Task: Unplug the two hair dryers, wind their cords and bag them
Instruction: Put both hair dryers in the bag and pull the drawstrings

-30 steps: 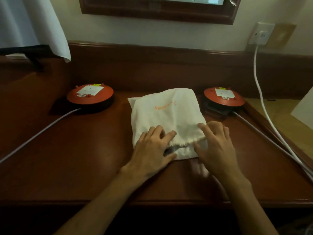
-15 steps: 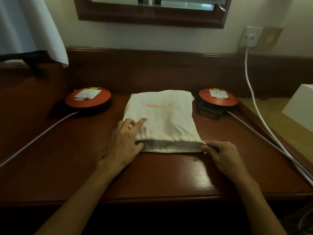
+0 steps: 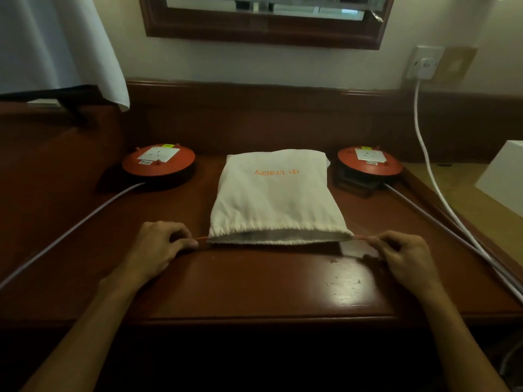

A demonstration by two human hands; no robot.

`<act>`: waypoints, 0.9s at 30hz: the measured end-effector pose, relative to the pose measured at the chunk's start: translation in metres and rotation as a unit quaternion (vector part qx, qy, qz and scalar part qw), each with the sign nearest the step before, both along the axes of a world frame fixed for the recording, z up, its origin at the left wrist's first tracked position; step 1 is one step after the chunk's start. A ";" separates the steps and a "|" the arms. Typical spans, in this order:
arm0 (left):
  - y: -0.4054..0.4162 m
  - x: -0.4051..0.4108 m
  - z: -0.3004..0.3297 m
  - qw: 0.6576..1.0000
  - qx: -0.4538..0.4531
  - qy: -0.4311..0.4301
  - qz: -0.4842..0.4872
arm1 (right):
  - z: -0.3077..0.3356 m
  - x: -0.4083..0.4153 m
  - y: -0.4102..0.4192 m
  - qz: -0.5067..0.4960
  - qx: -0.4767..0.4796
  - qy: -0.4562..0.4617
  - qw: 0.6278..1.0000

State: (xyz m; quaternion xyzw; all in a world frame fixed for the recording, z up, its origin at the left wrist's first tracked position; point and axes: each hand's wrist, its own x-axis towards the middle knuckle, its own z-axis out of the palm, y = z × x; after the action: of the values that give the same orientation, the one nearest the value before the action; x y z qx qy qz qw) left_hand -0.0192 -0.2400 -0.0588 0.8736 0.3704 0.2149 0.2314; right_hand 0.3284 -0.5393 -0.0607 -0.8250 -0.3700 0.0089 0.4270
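Bagging looks near done: left hand [image 3: 161, 244] pinches one orange drawstring end, white drawstring bag [image 3: 276, 199] lies mid-bench [image 3: 254, 287], right hand [image 3: 404, 257] pinches the other end. Next, probably pull outward, evenly, closing the mouth.

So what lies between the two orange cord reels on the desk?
In the head view, the white drawstring bag lies between the left reel and the right reel.

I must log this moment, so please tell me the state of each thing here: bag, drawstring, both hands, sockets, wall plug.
white cloth bag: lying flat, mouth open
orange drawstring: pulled out both sides
left hand: pinching drawstring
right hand: pinching drawstring
left red socket reel: socket empty
right red socket reel: socket empty
white wall plug: plugged in
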 end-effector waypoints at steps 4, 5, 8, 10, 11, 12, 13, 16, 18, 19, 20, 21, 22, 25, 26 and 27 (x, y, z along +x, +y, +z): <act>0.015 -0.023 0.006 0.997 0.025 0.005 0.071 | -0.005 0.009 -0.009 -0.098 -0.017 -0.063 0.993; 0.018 -0.022 0.007 0.996 0.029 0.030 0.080 | -0.007 0.008 -0.004 -0.114 -0.065 -0.082 0.988; 0.012 -0.005 0.016 0.986 0.056 0.143 0.057 | -0.002 -0.009 0.016 -0.123 -0.139 -0.122 0.975; -0.004 0.018 0.023 0.992 0.043 0.114 0.025 | 0.008 -0.029 0.035 -0.071 -0.109 -0.144 0.981; -0.012 0.030 0.025 0.996 0.020 0.090 0.013 | 0.011 -0.039 0.045 -0.040 -0.107 -0.148 0.982; -0.021 0.042 0.024 0.997 -0.007 0.078 0.004 | 0.011 -0.047 0.055 -0.009 -0.116 -0.143 0.983; -0.028 0.053 0.023 0.996 -0.031 0.083 0.000 | 0.009 -0.054 0.063 0.014 -0.135 -0.131 0.982; -0.040 0.068 0.012 0.993 -0.034 0.110 0.021 | 0.003 -0.063 0.074 0.018 -0.160 -0.099 0.982; -0.042 0.068 0.009 0.994 -0.043 0.075 0.064 | 0.001 -0.065 0.072 0.004 -0.136 -0.070 0.988; -0.043 0.068 0.009 0.992 -0.042 0.083 0.082 | -0.001 -0.065 0.072 -0.001 -0.139 -0.061 0.988; -0.045 0.068 0.010 0.988 -0.027 0.119 0.091 | -0.001 -0.067 0.072 -0.002 -0.147 -0.064 0.987; -0.046 0.068 0.012 0.984 -0.019 0.155 0.089 | -0.002 -0.070 0.073 0.006 -0.146 -0.062 0.987; -0.045 0.068 0.015 0.983 -0.027 0.164 0.078 | -0.001 -0.074 0.075 0.029 -0.127 -0.042 0.991; -0.039 0.067 0.035 0.991 -0.110 0.078 0.009 | 0.021 -0.079 0.078 0.117 0.035 0.148 0.981; -0.036 0.066 0.046 0.992 -0.123 0.035 0.000 | 0.032 -0.076 0.079 0.124 0.083 0.200 0.968; -0.033 0.066 0.058 0.992 -0.124 -0.005 -0.001 | 0.045 -0.073 0.080 0.127 0.110 0.230 0.958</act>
State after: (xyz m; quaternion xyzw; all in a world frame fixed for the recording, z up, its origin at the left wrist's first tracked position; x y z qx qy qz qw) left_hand 0.0463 -0.2730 -0.0011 0.8373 0.3920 0.1720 0.3400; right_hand 0.2556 -0.4597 -0.0161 -0.6948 -0.3621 0.2123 0.5841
